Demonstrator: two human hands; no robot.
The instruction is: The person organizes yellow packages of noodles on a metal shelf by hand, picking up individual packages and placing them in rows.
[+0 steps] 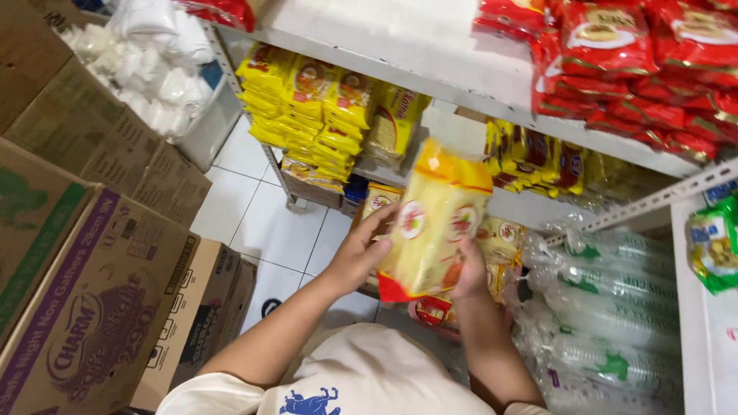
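I am watching through one camera only, riding on the person's head and looking steeply down and forward past their chest. It is sitting close to the white metal shelf [461,84], which is filling the upper right of the view; the tiled floor [265,230] is lying below the shelf, cardboard boxes [92,253] left of it.

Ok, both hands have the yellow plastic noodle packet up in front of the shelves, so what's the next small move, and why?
Probably ease the yellow plastic noodle packet forward toward the lower shelf behind it. The left hand and right hand grip its sides, it stands nearly upright, and similar yellow packets already lie stacked there.
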